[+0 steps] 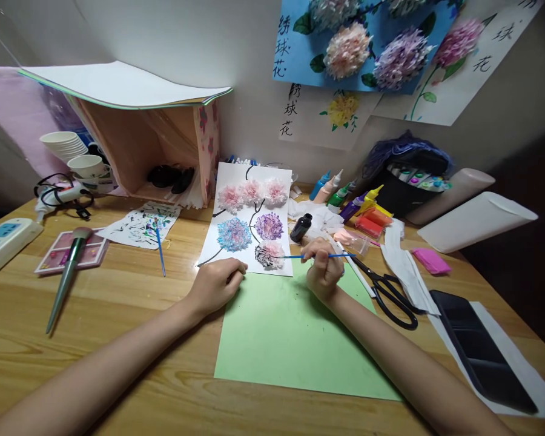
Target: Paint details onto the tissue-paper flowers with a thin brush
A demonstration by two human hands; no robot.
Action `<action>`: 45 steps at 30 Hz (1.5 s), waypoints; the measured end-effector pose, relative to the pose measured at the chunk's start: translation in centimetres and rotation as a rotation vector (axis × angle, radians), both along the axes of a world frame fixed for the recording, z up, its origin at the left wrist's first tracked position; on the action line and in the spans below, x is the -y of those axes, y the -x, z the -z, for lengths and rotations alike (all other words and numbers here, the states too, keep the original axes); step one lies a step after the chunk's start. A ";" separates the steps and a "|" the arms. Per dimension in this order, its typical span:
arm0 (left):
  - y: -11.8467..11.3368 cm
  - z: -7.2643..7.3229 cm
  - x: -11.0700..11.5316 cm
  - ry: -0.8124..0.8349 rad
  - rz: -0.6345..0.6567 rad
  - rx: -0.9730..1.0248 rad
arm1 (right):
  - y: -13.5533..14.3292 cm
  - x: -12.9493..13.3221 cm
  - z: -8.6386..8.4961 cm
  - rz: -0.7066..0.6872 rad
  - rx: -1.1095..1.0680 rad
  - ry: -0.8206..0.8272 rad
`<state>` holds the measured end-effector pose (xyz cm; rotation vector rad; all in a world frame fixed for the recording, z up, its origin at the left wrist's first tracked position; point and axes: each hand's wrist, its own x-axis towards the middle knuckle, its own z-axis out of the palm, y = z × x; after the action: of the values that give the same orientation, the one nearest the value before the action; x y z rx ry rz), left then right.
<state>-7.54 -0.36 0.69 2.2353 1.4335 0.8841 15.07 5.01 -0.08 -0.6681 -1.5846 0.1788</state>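
Observation:
My right hand pinches a thin blue paintbrush, held almost level and pointing left. The brush tip meets the lower right paper flower, pink with black strokes on its left part. That flower is on a white sheet bearing several raised flowers in pink, blue and purple, with black painted stems. At the sheet's lower left corner rests my left hand, its fingers curled in and nothing visible in them. An uncapped black ink bottle leans by the sheet's right edge.
Green paper lies under my right wrist. Black scissors and a black palette are at right. Paint bottles stand behind. On the left are a makeup brush, another blue paintbrush and a paint-smeared tissue.

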 end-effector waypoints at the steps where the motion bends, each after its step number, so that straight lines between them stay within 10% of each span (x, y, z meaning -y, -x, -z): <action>1: 0.0 0.0 0.0 0.002 -0.001 -0.002 | 0.0 -0.1 0.1 0.002 -0.009 0.002; 34: 0.0 0.1 -0.1 -0.012 -0.005 -0.009 | -0.1 -0.1 -0.5 -0.049 0.093 -0.025; 39: 0.0 0.0 0.0 0.002 0.000 -0.016 | -0.9 -1.1 -3.1 0.082 -0.004 -0.176; 45: 0.1 0.3 -0.2 -0.001 0.004 0.004 | -3.5 -2.6 -7.7 0.357 -0.081 0.029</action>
<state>-7.68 -0.20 0.38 2.2349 1.4265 0.8881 18.56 7.61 7.67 -0.9426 -1.3627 -0.0357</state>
